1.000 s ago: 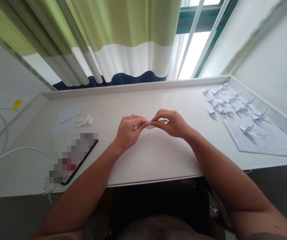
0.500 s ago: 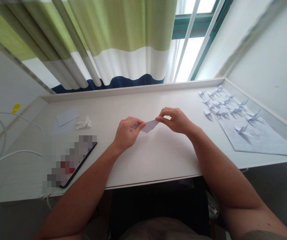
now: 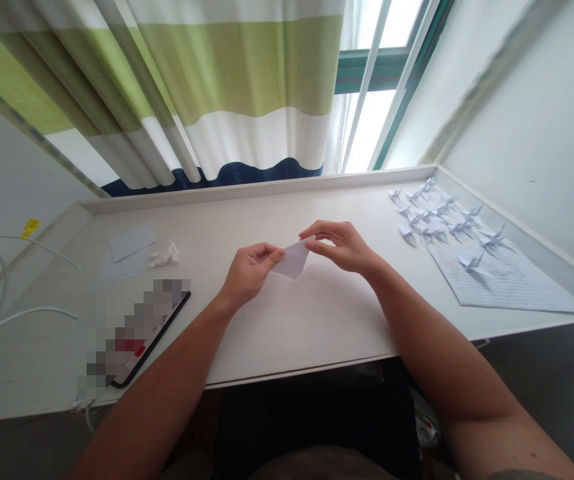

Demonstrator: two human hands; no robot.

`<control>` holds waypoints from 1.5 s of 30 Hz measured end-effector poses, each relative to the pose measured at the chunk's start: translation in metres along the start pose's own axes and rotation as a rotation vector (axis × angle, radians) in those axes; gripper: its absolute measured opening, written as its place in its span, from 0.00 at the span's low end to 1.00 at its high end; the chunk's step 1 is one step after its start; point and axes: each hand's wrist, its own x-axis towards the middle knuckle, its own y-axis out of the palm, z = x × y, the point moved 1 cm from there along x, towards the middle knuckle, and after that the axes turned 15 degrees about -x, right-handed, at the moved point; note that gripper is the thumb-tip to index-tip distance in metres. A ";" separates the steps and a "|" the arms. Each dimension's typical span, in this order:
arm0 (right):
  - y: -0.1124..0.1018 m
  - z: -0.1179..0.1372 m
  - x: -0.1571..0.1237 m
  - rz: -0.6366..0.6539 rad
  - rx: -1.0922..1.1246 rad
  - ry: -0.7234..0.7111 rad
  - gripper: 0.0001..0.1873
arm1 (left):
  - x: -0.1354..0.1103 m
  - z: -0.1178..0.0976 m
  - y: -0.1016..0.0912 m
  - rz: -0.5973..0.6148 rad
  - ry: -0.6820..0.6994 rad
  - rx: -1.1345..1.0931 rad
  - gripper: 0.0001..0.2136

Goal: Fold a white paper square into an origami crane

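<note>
Both my hands hold one small white folded paper [image 3: 293, 259] a little above the white desk [image 3: 317, 313]. My left hand [image 3: 248, 272] pinches its left corner between thumb and fingers. My right hand [image 3: 341, 245] pinches its upper right edge with the fingertips. The paper hangs between them as a flat, roughly four-sided piece. Several finished white paper cranes [image 3: 437, 217] stand in a cluster at the desk's far right, one crane [image 3: 471, 262] on a lined sheet [image 3: 507, 287].
A phone [image 3: 137, 330] lies at the near left of the desk. Behind it are white paper squares [image 3: 131, 243] and a crumpled paper scrap [image 3: 165, 255]. White cables [image 3: 11, 313] run along the left. A striped curtain [image 3: 191, 100] and a window are behind.
The paper was closed up between my touching fingertips; my hands have drawn apart and it now shows as a wider flat piece. The view has shifted slightly.
</note>
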 end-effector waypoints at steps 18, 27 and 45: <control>0.003 0.000 -0.001 0.007 -0.100 0.065 0.19 | -0.001 0.002 0.002 0.007 -0.029 -0.010 0.18; 0.004 0.002 -0.001 0.037 -0.037 0.050 0.18 | -0.003 -0.001 0.004 0.017 -0.001 0.004 0.18; 0.004 -0.001 -0.001 0.013 0.031 0.042 0.18 | 0.001 0.007 0.001 0.054 -0.017 -0.050 0.18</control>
